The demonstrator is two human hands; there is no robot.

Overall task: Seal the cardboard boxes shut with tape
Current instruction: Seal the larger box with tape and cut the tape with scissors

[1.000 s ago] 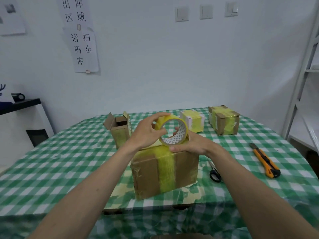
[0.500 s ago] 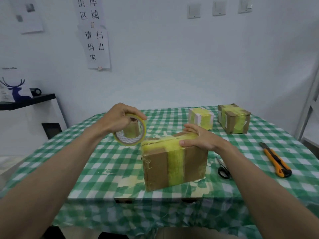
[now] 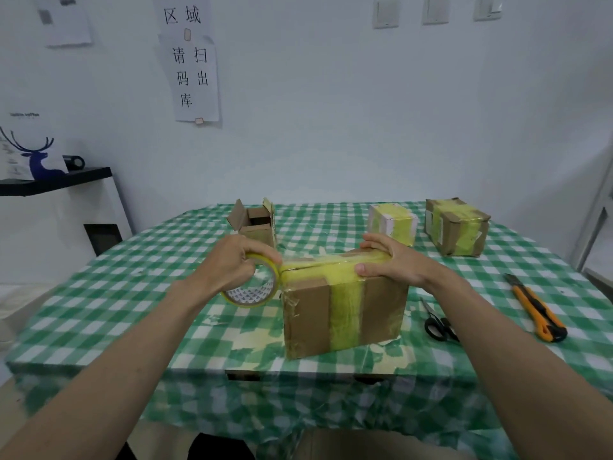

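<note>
Brown cardboard box with yellow tape band stands at near edge of green-checked worktop; landmark for all below.

Left hand curls round yellow-translucent tape roll, roll touching box's left top corner, strip running across lid.

Right hand lies on lid's right part, fingers extended, thumb pressing front top edge.

Judgement: box light, stiff at edges, lid flaps likely springy; brace on corners. Tape thin, clingy, wrinkles easily; hold roll by rim, keep strip taut.

Black-handled scissors right of box.
</note>
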